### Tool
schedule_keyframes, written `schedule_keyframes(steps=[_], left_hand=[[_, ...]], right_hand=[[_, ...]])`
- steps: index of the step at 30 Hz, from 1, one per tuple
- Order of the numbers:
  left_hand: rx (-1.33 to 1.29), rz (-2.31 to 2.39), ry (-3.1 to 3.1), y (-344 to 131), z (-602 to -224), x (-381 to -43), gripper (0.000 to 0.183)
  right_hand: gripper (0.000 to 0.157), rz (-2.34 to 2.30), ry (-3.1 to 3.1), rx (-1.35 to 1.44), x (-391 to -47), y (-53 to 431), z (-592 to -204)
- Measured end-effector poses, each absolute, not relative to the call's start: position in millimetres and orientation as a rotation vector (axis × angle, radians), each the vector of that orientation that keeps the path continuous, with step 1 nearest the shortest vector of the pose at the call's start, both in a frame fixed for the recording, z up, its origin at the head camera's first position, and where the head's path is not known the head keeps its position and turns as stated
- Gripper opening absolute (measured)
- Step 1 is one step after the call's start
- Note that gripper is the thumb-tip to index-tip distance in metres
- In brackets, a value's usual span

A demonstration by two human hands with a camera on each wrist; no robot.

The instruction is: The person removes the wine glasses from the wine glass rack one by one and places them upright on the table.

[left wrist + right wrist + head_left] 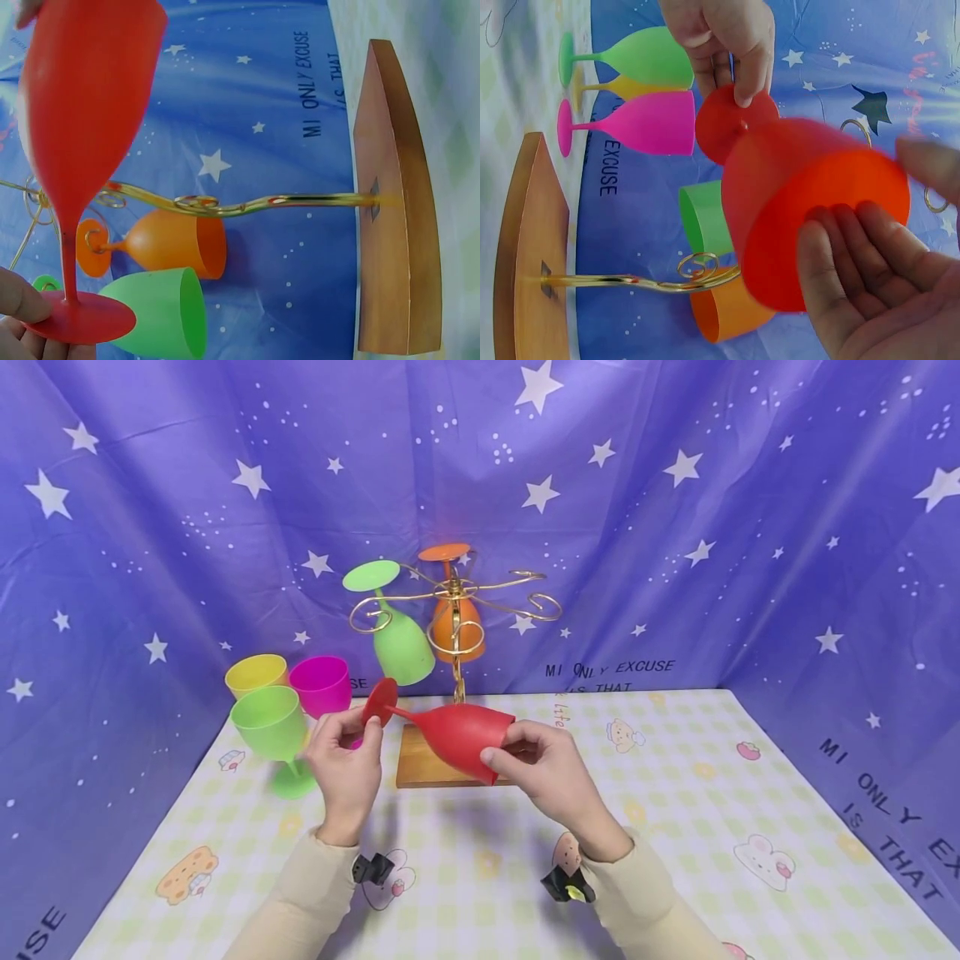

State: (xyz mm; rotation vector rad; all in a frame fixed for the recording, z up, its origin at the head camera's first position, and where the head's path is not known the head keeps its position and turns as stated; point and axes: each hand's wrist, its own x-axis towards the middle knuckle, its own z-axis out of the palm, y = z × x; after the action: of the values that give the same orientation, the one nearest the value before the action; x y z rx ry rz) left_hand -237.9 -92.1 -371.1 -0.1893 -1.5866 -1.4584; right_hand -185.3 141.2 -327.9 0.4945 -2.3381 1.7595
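Note:
In the head view a red plastic wine goblet (461, 735) is held on its side above the table. My left hand (347, 768) pinches its round foot between thumb and fingers. At the other end my right hand (555, 772) grips the rim, several fingers inside the bowl and the thumb outside. Just behind stands a gold wire rack (457, 610) on a wooden base (416, 758). From its loops a green goblet (401, 647) and an orange goblet (459, 628) hang upside down, the green one tilted.
Left of the rack stand an upright green goblet (270, 727), a yellow goblet (257, 672) and a magenta goblet (322, 685). A checked cloth (675, 827) covers the table. A purple star-printed curtain (600, 527) closes off the back and sides.

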Motion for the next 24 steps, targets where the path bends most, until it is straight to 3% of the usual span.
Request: schedule_keyframes(steps=[24], left_hand=[[-0.316,-1.533,-1.724,-68.0,-350.9,-208.5,0.01]], right_hand=[[0.009,1.835,-2.059,0.26,-188.8,146.9,-323.6]])
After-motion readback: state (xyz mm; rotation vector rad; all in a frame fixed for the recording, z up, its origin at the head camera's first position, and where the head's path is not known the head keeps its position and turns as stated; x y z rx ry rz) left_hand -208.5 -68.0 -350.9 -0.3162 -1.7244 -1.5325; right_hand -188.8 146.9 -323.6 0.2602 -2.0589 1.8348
